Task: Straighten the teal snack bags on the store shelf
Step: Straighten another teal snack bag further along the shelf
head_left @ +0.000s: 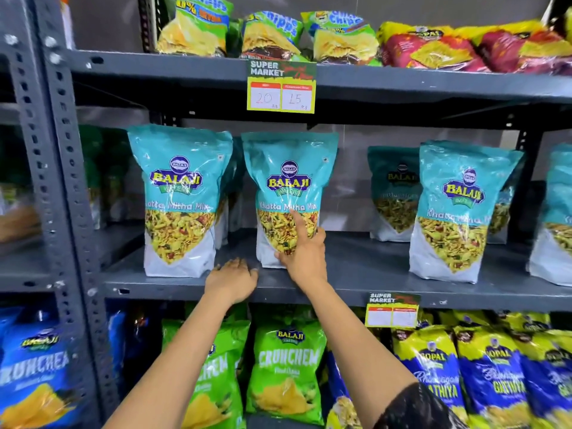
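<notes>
Teal snack bags (289, 196) upright along the middle shelf (356, 274) across mid-frame: two left of centre, one right, another set further back.

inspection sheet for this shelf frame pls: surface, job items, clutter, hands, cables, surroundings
Surface: grey metal middle shelf, bare patches between bags.
Job's things: teal snack bags upright in front; left bag, centre bag, right bag; a darker teal bag stands further back.
Clutter: nothing seen loose on the shelf.
Grippers: left hand rests on the shelf edge, holding nothing; right hand touches the centre bag's lower right, index finger against its front.
Cables: nothing seen.
Surroundings: price tag reading 20 and 15 above; chips bags on the top shelf; green bags and blue-yellow bags below.
</notes>
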